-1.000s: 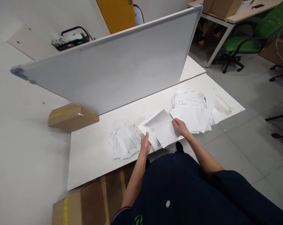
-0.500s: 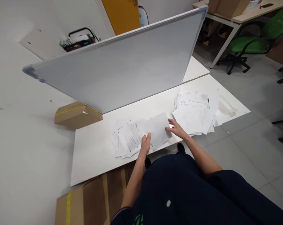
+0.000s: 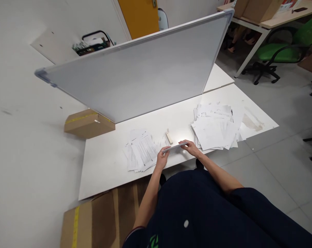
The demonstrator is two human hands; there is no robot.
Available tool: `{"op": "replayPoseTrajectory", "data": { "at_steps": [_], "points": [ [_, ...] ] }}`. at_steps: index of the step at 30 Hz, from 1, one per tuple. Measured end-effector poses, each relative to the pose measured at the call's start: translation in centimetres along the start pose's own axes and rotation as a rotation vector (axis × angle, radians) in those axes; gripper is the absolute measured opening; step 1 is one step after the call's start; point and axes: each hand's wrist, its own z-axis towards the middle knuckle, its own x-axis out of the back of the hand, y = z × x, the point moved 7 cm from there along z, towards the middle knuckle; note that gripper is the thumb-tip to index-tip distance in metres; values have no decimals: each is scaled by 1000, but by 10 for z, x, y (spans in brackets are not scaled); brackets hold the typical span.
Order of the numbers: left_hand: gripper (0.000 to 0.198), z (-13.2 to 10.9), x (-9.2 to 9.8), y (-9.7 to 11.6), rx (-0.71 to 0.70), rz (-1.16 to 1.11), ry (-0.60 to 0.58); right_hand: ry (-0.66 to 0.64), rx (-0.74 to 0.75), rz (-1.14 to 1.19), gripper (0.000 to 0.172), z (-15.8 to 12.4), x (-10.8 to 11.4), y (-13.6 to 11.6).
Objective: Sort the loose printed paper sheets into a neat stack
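Observation:
Between my two hands a thin stack of paper sheets (image 3: 174,147) is held edge-on, so only its narrow edge shows. My left hand (image 3: 162,158) is closed on its left end, and my right hand (image 3: 191,148) grips the right end. Just beyond the sheets, a small cream-coloured block-like object (image 3: 169,137) lies on the white table (image 3: 104,172); I cannot make out what it is. Left of my hands is a loose pile of printed sheets (image 3: 143,151). A larger, untidy pile of papers (image 3: 214,129) lies to the right.
A whiteboard (image 3: 137,72) stands along the table's far side. One cardboard box (image 3: 90,125) sits by the wall at the far left, and larger cardboard (image 3: 101,220) is below the near edge. Green office chair (image 3: 279,53) and another desk (image 3: 271,22) are at the right.
The sheets have turned from lying face-up to edge-on, and both hands now grip their ends. The cream-coloured object behind them has come into view. The camera view has shifted slightly.

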Motion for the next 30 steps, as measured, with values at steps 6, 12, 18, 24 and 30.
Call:
{"op": "replayPoseTrajectory", "data": {
  "at_steps": [6, 12, 18, 24, 30],
  "points": [
    [26, 2, 3, -13, 14, 0, 32, 5, 5, 13, 24, 5, -1, 15],
    [24, 2, 10, -21, 140, -93, 132, -59, -69, -47, 30, 2, 2, 11],
    [37, 7, 10, -30, 131, -251, 104, -160, 47, -387, 25, -1, 9, -40],
    [63, 3, 29, -33, 28, 24, 208, -230, 88, -1133, 22, -4, 6, -87],
    [51, 2, 11, -30, -109, 268, 83, -360, 65, -1396, 21, -6, -23, -84]
  ]
}}
